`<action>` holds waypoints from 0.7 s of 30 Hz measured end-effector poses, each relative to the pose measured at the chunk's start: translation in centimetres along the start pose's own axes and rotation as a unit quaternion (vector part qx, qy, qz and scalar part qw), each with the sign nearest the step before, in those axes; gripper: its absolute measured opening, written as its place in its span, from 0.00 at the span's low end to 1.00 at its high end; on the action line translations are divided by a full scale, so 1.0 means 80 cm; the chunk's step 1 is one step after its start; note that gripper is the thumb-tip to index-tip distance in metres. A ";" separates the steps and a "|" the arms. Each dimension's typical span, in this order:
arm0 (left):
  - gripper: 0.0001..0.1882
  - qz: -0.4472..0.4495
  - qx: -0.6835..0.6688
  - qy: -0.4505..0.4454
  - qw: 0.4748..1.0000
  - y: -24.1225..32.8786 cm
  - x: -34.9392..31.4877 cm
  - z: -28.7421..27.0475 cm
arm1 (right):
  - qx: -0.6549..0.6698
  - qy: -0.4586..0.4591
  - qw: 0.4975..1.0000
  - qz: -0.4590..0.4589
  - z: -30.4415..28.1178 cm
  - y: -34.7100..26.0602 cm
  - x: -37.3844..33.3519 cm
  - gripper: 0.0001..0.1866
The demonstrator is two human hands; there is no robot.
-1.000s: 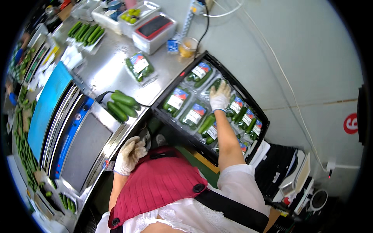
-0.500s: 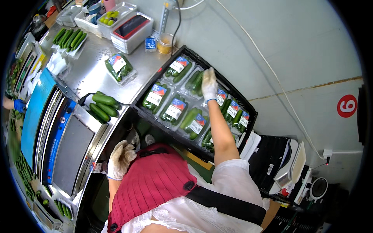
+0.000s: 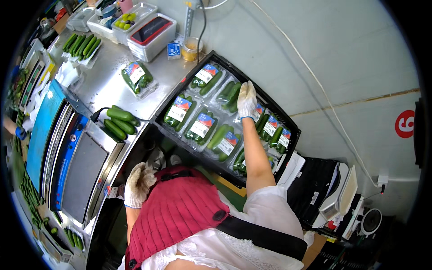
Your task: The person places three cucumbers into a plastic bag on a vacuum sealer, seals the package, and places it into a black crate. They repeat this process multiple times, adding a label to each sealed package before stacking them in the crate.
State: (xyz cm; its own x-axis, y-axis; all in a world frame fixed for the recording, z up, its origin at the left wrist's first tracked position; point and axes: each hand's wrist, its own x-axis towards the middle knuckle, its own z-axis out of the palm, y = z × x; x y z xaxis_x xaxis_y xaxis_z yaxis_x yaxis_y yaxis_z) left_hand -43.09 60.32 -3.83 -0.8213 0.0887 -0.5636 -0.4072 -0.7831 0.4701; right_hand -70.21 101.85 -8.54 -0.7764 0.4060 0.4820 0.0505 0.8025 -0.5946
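Note:
My right hand (image 3: 246, 100), in a whitish knit glove, reaches into a black crate (image 3: 215, 57). Its fingers are stretched out flat against a clear-wrapped pack of cucumbers (image 3: 228, 96), without gripping it. Around it in the crate lie several more cucumber packs (image 3: 201, 126) with red, blue and white labels. At the counter's edge, beside my maroon apron (image 3: 180, 202), hangs my left hand (image 3: 139, 185), also gloved. Its fingers are loosely bent and apart, with nothing seen in them.
A steel counter (image 3: 105, 63) at the left bears one labelled pack (image 3: 137, 78), loose cucumbers (image 3: 118, 121) and a wrapping machine (image 3: 81, 175). Plastic tubs (image 3: 150, 47) and a phone (image 3: 153, 30) stand behind. A wall (image 3: 315, 54) closes off the right. At the far left is another person's hand (image 3: 21, 132).
My right hand has shifted slightly right and nearer over the crate, uncovering more of the pack beside it. My left hand has hardly moved. The other person's hand shifted a little nearer.

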 end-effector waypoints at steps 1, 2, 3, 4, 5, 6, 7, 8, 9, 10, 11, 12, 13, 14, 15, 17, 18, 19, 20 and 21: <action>0.18 0.001 -0.002 -0.006 1.000 0.005 0.000 -0.005 | 0.001 -0.014 0.999 -0.034 0.004 -0.011 -0.002 0.25; 0.18 0.004 -0.005 -0.010 1.000 0.010 0.002 -0.011 | -0.062 -0.023 0.994 -0.084 0.016 0.007 0.000 0.25; 0.19 0.011 0.012 -0.017 1.000 0.014 0.001 -0.019 | -0.113 -0.025 0.986 -0.123 0.032 0.015 0.000 0.26; 0.19 0.014 0.004 0.011 1.000 0.015 -0.002 -0.022 | -0.148 -0.031 0.975 -0.164 0.041 0.018 0.001 0.26; 0.18 0.019 -0.012 -0.011 1.000 0.021 -0.007 -0.010 | -0.176 -0.031 0.966 -0.186 0.046 0.019 -0.002 0.24; 0.16 0.009 -0.043 -0.018 0.999 0.025 -0.005 -0.012 | -0.177 -0.036 0.964 -0.196 0.056 0.022 -0.007 0.22; 0.15 -0.004 -0.056 -0.065 0.996 0.031 -0.006 -0.012 | -0.162 -0.043 0.966 -0.195 0.054 0.033 -0.014 0.21; 0.16 0.003 -0.028 0.026 0.999 0.018 -0.011 -0.040 | -0.143 -0.059 0.971 -0.182 0.050 0.043 -0.019 0.20; 0.18 0.011 -0.047 0.023 0.999 0.016 -0.017 -0.048 | -0.117 -0.073 0.976 -0.167 0.048 0.051 -0.020 0.18; 0.16 0.022 -0.079 -0.003 0.997 0.003 -0.017 -0.078 | -0.127 -0.124 0.978 -0.107 0.039 0.050 -0.020 0.22; 0.16 0.026 -0.079 0.023 0.996 0.003 -0.023 -0.085 | -0.154 -0.156 0.974 -0.063 0.030 0.048 -0.019 0.26; 0.16 0.041 -0.095 0.057 0.993 -0.008 -0.034 -0.100 | -0.202 -0.167 0.965 -0.024 0.033 0.010 -0.025 0.28; 0.16 0.046 -0.108 0.086 0.989 -0.019 -0.042 -0.109 | -0.201 -0.194 0.960 -0.020 0.035 0.011 -0.022 0.29; 0.16 0.059 -0.114 0.109 0.986 -0.025 -0.048 -0.116 | -0.186 -0.189 0.963 -0.045 0.043 0.037 -0.016 0.29; 0.17 0.083 -0.112 0.136 0.981 -0.030 -0.058 -0.128 | -0.182 -0.198 0.962 -0.047 0.043 0.032 -0.014 0.30; 0.18 0.117 -0.100 0.180 0.972 -0.037 -0.075 -0.155 | -0.170 -0.205 0.961 -0.077 0.043 0.054 0.001 0.30; 0.23 0.127 -0.003 0.360 0.924 -0.045 -0.082 -0.182 | -0.183 -0.218 0.957 -0.060 0.040 0.043 0.006 0.29; 0.31 0.155 0.050 0.409 0.898 -0.038 -0.091 -0.189 | -0.197 -0.225 0.953 -0.037 0.030 0.026 0.013 0.29; 0.36 0.178 0.106 0.449 0.869 -0.049 -0.090 -0.227 | -0.176 -0.178 0.962 -0.109 0.029 0.008 0.013 0.28; 0.41 0.198 0.162 0.486 0.836 -0.060 -0.084 -0.260 | -0.154 -0.127 0.963 -0.180 0.028 -0.013 0.012 0.28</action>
State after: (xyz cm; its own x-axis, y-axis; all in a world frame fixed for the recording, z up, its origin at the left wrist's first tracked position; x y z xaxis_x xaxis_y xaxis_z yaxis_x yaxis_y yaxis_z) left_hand -27.28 50.65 -16.42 -0.2692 -0.8034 -0.5311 -0.3965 -0.4101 0.8213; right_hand -72.45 100.45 -8.92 -0.9050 -0.0122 0.4251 -0.0980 0.9787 -0.1806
